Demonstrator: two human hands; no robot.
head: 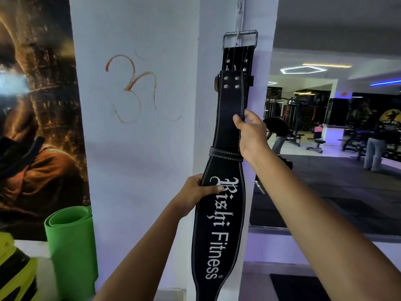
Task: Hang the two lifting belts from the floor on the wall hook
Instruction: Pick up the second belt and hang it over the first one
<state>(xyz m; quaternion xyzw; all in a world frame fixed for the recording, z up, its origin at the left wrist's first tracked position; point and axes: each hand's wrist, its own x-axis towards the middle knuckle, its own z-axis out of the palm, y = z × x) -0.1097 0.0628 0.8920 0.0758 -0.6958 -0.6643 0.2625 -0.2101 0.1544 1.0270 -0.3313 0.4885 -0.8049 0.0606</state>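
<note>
- Lifting belt [219,224]: black, white-stitched, lettered "Rishi Fitness"; we see it hanging lengthwise down the white pillar [217,29], its metal buckle [239,40] at 12 o'clock, caught over a white wall hook [238,36].
- Second belt end [235,59]: a darker strap with rivets lies behind the upper end of the front one; we cannot tell whether it is a separate belt or the same one folded.
- Our right hand [251,133]: at 3 o'clock of the strap, above the leather loop [225,155]; fingers curl round the right edge, thumb on the front face, pinching the narrow part.
- Our left hand [195,192]: at 9 o'clock of the wide part, beside the first letters; thumb pressed on the front, fingers behind, clamping the left edge.
- Belt relative to grips: it runs between both hands, the hook well above them, the broad lettered section below.
- Surroundings: a rolled green mat [69,246] at 8 o'clock; a mural [36,127] at 9 o'clock; gym machines [303,118] at 3 o'clock.
</note>
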